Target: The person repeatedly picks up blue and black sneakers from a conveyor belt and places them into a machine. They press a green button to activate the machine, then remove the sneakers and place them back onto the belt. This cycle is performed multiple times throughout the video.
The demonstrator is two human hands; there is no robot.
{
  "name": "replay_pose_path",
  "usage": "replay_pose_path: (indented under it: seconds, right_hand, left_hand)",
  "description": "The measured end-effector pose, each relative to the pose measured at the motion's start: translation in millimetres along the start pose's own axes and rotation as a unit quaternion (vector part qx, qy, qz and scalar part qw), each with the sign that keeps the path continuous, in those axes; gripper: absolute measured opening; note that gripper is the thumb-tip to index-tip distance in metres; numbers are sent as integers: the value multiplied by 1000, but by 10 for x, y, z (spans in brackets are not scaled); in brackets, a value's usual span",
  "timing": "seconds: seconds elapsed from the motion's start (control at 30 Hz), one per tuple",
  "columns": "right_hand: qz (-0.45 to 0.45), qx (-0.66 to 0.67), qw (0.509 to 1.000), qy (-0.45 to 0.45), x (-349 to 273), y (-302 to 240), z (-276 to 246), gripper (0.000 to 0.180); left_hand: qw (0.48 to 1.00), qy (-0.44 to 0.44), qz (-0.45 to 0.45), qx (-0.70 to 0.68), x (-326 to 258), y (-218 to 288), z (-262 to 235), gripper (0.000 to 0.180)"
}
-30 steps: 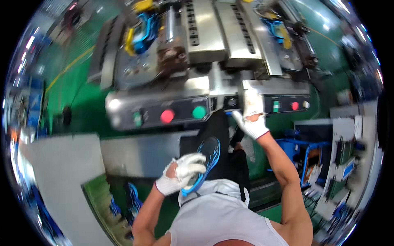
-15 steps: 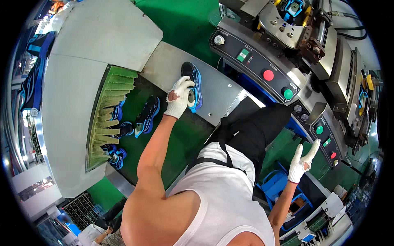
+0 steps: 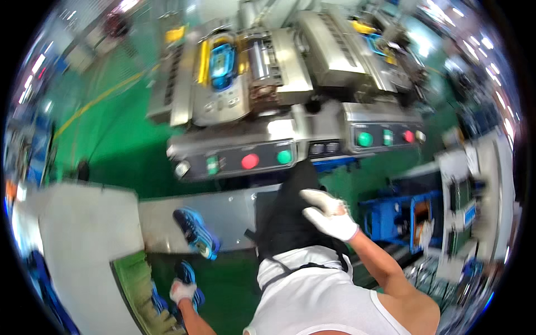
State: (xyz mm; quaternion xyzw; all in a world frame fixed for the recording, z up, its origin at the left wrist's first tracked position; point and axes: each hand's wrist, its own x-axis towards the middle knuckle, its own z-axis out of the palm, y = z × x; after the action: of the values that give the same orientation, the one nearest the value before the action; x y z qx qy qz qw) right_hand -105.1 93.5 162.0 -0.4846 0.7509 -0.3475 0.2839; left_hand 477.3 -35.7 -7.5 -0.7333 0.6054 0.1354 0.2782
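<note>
Left hand (image 3: 182,291): on 1 near shoe (image 3: 186,271), blue-black; blur, cannot tell if gripped. Right hand (image 3: 329,216): empty, fingers spread. Already on metal table (image 3: 237,215), ahead of Left hand: 1 far shoe (image 3: 197,233). Not yet there: near shoe.

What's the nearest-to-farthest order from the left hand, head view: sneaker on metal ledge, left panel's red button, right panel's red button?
1. Sneaker on the metal ledge: just ahead of the left hand.
2. Left panel's red button: ahead, rightward.
3. Right panel's red button: farthest right.
</note>
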Motion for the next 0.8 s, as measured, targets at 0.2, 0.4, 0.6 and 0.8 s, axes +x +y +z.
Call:
replay_pose_path:
  seconds: [0.2,0.4,0.6,0.8]
  right_hand:
    - [-40,121,987,-101,-4,-58,302,56]
    - [125,363,869,-313,437,-322,883,57]
    - [175,741,558,-330,465,-329,997,34]
    - [283,649,704,-54,373,-46,-114,33]
  left_hand:
    - [982,7,-23,-187,-904,58,-853,104]
    - [649,41,308,-694,-1358,762,-1457,67]
    - [671,138,703,-190,-842,2551,-2857,54]
    - [745,211,579,-254,-416,4026,-4184,71]
